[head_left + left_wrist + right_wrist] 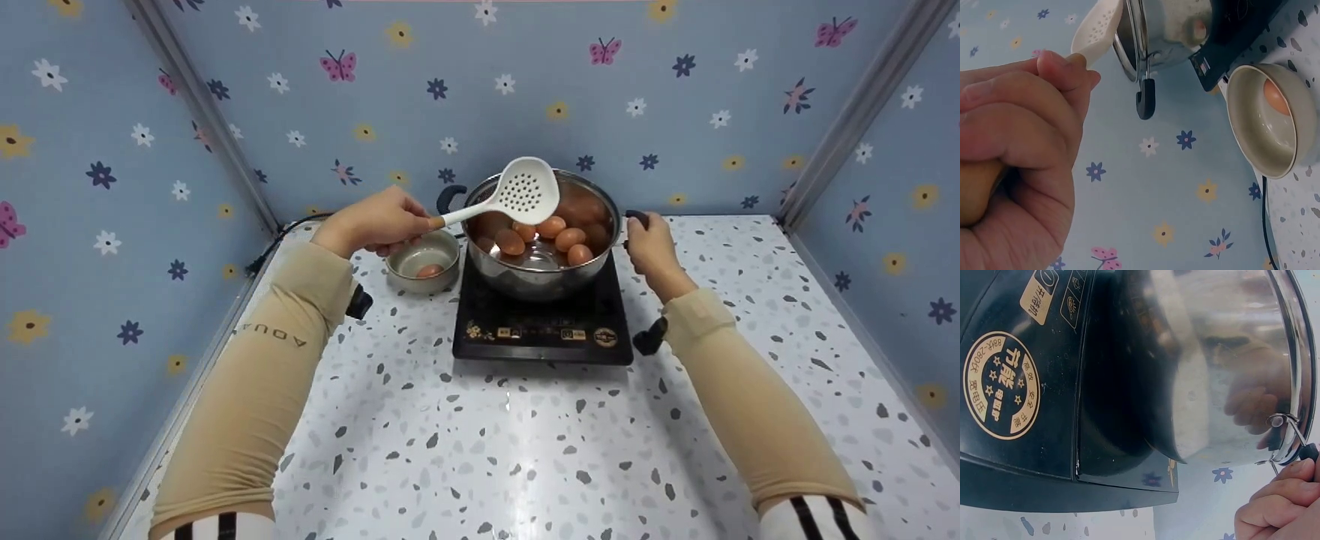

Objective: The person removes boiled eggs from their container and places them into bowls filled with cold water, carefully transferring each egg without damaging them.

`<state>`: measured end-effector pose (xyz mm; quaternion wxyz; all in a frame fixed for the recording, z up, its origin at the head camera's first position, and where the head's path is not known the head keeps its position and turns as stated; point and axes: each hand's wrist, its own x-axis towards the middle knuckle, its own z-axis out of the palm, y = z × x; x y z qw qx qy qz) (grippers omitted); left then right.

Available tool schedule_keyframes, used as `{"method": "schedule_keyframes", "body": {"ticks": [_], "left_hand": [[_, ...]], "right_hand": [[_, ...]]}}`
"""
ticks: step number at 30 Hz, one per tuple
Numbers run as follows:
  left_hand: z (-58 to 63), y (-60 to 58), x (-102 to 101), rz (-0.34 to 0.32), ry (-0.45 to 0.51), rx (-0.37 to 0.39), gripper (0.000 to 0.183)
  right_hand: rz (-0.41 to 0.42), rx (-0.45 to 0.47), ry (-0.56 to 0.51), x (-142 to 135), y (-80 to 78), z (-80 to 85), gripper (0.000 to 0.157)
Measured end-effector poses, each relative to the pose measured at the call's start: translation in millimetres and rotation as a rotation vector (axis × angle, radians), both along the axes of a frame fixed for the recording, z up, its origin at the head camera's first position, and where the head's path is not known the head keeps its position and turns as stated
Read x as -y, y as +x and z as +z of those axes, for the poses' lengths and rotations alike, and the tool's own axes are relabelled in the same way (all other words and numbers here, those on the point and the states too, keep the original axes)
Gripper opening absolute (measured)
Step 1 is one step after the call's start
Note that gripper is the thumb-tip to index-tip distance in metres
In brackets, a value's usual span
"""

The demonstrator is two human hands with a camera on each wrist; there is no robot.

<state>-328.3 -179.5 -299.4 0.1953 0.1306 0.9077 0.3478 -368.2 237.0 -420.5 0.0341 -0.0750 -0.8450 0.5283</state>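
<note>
My left hand (386, 217) grips the wooden handle of a white slotted spoon (527, 190), its perforated head above the left part of a steel pot (540, 281). No egg lies on the spoon. Several brown eggs (571, 239) are inside the pot. At the pot's right side my right hand (651, 244) holds the black side handle (637, 218); the right wrist view shows its curled fingers (1280, 500) there. Below the left hand stands a beige bowl (1261, 132) with one brown egg (1276, 98) in it.
Under the pot is a black induction cooker (544, 341) on a speckled white table (510, 450). The pot's left handle (450, 199) sticks out near the bowl. A black cable (281, 238) runs at the back left. Flowered walls (480, 82) enclose the back and sides.
</note>
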Motion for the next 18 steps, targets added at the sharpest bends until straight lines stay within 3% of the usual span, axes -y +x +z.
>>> {"method": "schedule_keyframes", "body": {"ticks": [8,18], "left_hand": [[1.1,-3.7,-18.4,-0.042,-0.099,0.028,0.036],[5.0,-4.0,-37.2,-0.027,-0.195,0.041,0.030]], "right_hand": [[0.008,-0.011,-0.007,0.9,0.0,-0.2,0.049],[-0.004,-0.008,-0.003,1.7,-0.1,0.2,0.050]]}}
